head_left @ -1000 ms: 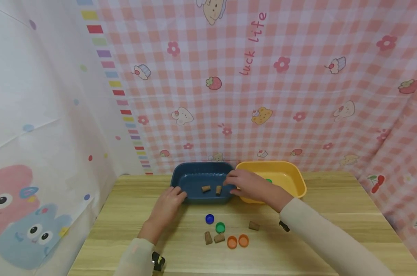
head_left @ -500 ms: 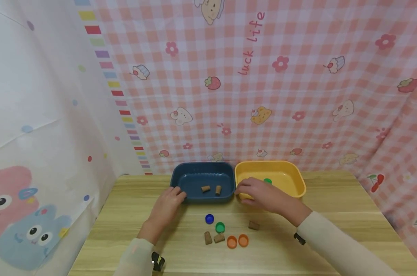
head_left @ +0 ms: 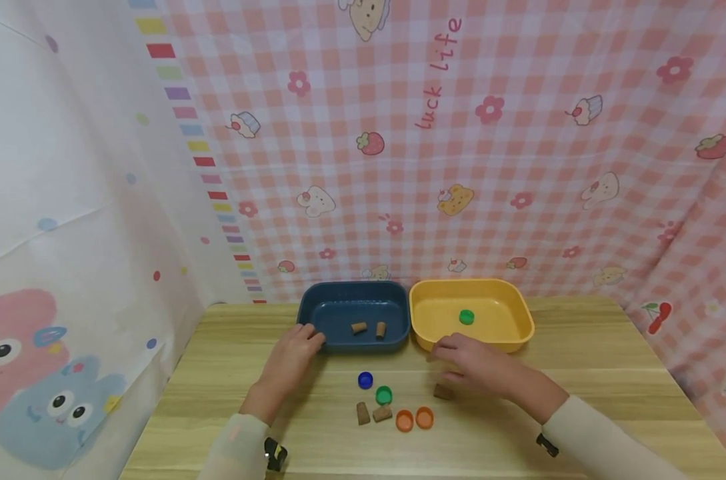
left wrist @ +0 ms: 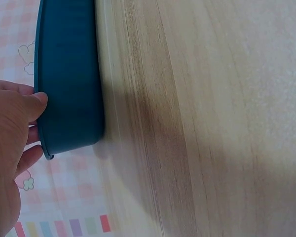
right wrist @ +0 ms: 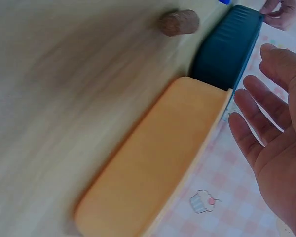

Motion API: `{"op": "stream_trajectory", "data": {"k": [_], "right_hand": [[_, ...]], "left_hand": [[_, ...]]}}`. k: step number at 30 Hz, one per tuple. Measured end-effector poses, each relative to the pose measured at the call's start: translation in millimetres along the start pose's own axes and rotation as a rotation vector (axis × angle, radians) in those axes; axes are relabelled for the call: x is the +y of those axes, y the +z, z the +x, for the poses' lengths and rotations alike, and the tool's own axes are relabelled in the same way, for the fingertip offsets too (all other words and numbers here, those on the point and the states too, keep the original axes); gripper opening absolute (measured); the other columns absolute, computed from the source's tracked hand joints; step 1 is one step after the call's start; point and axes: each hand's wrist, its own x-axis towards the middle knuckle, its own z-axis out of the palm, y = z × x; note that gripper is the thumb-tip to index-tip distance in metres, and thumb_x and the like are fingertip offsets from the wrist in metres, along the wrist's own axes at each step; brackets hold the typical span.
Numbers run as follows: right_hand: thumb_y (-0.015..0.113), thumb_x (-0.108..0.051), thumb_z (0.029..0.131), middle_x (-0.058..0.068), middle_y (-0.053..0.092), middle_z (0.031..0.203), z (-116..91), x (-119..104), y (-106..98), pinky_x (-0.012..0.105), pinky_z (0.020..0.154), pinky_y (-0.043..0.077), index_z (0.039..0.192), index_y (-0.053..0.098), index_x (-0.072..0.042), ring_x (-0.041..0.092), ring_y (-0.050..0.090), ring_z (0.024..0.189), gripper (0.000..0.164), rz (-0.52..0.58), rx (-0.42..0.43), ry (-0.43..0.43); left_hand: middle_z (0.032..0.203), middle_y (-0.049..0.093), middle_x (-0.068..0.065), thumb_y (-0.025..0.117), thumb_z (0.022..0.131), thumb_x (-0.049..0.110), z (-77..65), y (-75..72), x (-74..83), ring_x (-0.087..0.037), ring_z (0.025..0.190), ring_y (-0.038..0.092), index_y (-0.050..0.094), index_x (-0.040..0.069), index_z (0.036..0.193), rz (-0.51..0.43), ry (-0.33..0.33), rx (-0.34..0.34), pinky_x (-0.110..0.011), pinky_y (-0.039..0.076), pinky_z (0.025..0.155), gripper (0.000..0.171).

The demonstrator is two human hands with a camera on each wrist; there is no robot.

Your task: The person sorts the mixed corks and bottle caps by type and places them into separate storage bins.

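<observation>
My left hand (head_left: 295, 353) pinches the near left rim of the dark blue bin (left wrist: 71, 74), thumb outside and fingers over the edge. Two corks (head_left: 359, 328) lie inside that bin. My right hand (head_left: 473, 362) hovers in front of the yellow bin (right wrist: 153, 158), its fingers apart and holding nothing. Just below its fingertips a single cork (right wrist: 180, 22) lies on the table. Inside the yellow bin is a green bottle cap (head_left: 467, 317).
On the table in front of the bins are a blue cap (head_left: 365, 380), a green cap (head_left: 383, 395), two orange caps (head_left: 405, 421) and two more corks (head_left: 363, 413). A pink checked cloth (head_left: 399, 167) hangs right behind the bins.
My right hand has moved from over the blue bin's right end, across the yellow bin's near edge, toward the lone cork. My left hand has stayed on the blue bin's rim.
</observation>
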Motion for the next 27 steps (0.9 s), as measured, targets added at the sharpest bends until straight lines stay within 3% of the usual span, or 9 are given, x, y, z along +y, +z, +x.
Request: {"op": "stream_trajectory", "data": {"k": [12, 19, 27], "right_hand": [[0.081, -0.021, 0.089, -0.001, 0.066, 0.115, -20, -1, 19, 0.035, 0.090, 0.057, 0.117, 0.072, -0.013, 0.014, 0.065, 0.104, 0.031, 0.046, 0.018, 0.013], [0.081, -0.021, 0.089, -0.001, 0.065, 0.118, -22, -3, 30, 0.035, 0.090, 0.057, 0.121, 0.071, -0.014, 0.012, 0.063, 0.103, 0.034, 0.106, -0.048, 0.078], [0.086, -0.016, 0.084, -0.004, 0.062, 0.106, -21, -3, 43, 0.029, 0.082, 0.056, 0.115, 0.071, -0.015, 0.005, 0.057, 0.093, 0.034, 0.121, -0.031, 0.058]], "left_hand": [[0.087, 0.063, -0.006, 0.076, 0.090, 0.001, 1.4, -3.0, 1.4, -0.023, 0.077, 0.054, 0.073, 0.008, 0.097, -0.008, -0.022, -0.044, -0.035, 0.051, 0.070, 0.011], [0.087, 0.064, -0.006, 0.076, 0.090, 0.000, 1.2, -3.8, 1.2, -0.023, 0.077, 0.055, 0.073, 0.008, 0.097, -0.014, -0.019, -0.033, -0.035, 0.051, 0.070, 0.011], [0.087, 0.063, -0.006, 0.075, 0.091, 0.003, 1.9, -6.3, 2.3, -0.022, 0.077, 0.054, 0.073, 0.007, 0.097, -0.024, -0.021, -0.050, -0.035, 0.051, 0.070, 0.008]]}}
